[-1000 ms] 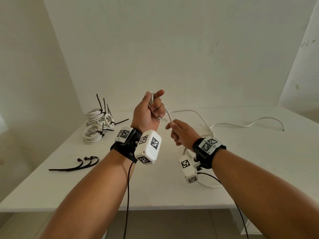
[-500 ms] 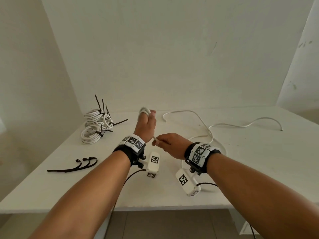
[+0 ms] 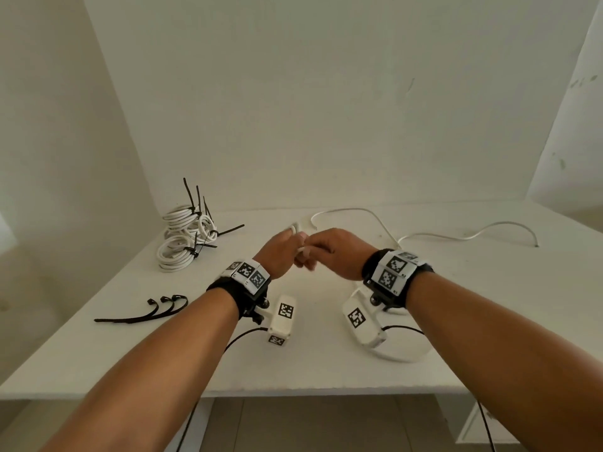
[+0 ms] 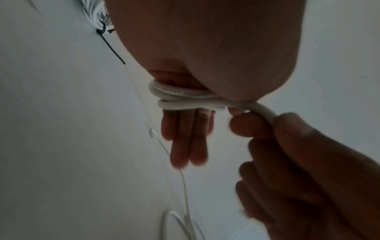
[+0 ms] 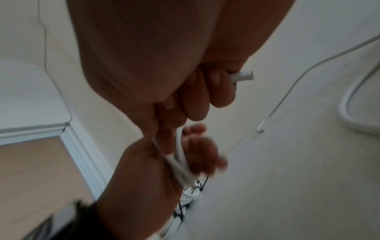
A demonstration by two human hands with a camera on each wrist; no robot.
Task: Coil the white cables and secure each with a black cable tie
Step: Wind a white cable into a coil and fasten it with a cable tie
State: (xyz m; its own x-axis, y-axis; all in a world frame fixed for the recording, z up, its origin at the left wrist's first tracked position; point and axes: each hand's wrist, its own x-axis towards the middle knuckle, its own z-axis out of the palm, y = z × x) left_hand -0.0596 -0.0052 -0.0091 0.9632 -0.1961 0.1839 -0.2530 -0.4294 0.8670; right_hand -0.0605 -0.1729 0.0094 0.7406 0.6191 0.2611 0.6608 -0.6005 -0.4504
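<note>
A white cable [image 4: 180, 99] is wound in a few loops round the straight fingers of my left hand [image 3: 280, 252], and the thumb lies over the loops. My right hand [image 3: 329, 252] is close against it and pinches the cable's free tail [image 4: 267, 113] between thumb and fingers. The cut end [image 5: 240, 76] sticks out past my right fingers. Both hands hover just above the white table [image 3: 98, 353], mid-table. Three loose black cable ties [image 3: 146, 313] lie on the table to the left of my left forearm.
A pile of coiled, tied white cables [image 3: 186, 239] sits at the back left. Another loose white cable [image 3: 456, 234] snakes across the back right, and a thicker white loop [image 3: 401, 357] lies under my right wrist. Walls close off the back and both sides.
Both hands have dropped from chest height toward the table. My left fist has opened out to straight fingers. My right hand has closed in on the left, taking the tail round the loops.
</note>
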